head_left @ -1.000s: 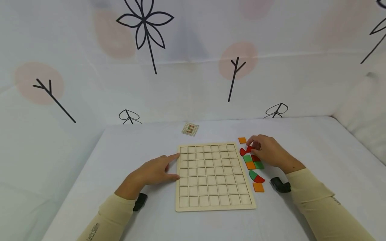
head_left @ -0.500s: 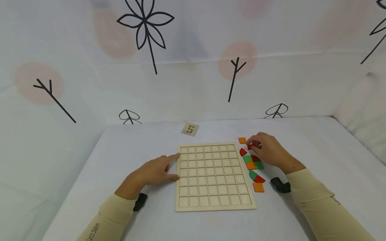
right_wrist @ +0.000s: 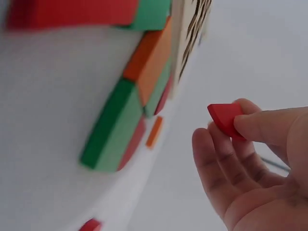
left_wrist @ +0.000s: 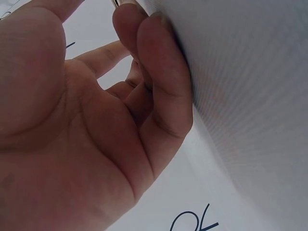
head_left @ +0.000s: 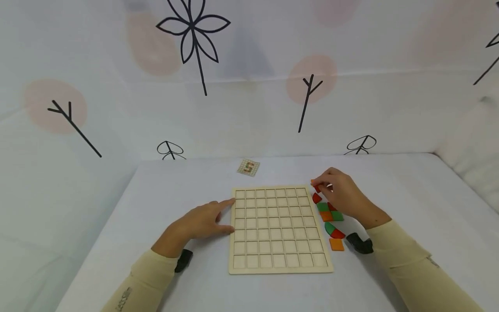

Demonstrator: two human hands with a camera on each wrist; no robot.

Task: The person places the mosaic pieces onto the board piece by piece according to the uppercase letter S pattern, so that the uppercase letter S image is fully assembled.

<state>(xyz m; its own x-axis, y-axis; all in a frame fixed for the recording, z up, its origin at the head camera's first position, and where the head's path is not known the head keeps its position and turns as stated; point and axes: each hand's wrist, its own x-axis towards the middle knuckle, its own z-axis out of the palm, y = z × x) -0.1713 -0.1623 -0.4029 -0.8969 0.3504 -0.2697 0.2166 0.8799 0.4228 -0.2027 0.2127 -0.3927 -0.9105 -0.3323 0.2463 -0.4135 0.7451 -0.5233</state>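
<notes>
My right hand (head_left: 339,193) pinches a small red quarter-round tile (right_wrist: 225,118) between thumb and fingers, lifted off the table above the far end of the loose tiles. Most of that tile is covered by the fingers in the head view, but the right wrist view shows it plainly. On the other side, my left hand (head_left: 200,220) rests at the left edge of a pale wooden grid board (head_left: 231,260), index fingertip and thumb touching it. The left wrist view shows the hand's lower fingers bent loosely, with nothing held in them.
Red, green (head_left: 337,216) and orange tiles lie along the board's right side, with a single orange square (head_left: 337,244) nearest me. A small pattern card (head_left: 248,167) with an S-like figure lies behind the board. A patterned cloth hangs at the back.
My right hand has picked the red tile up from beside another red tile and moved it slightly away from me. My left hand stays at the board's edge. The head view has shifted a little.
</notes>
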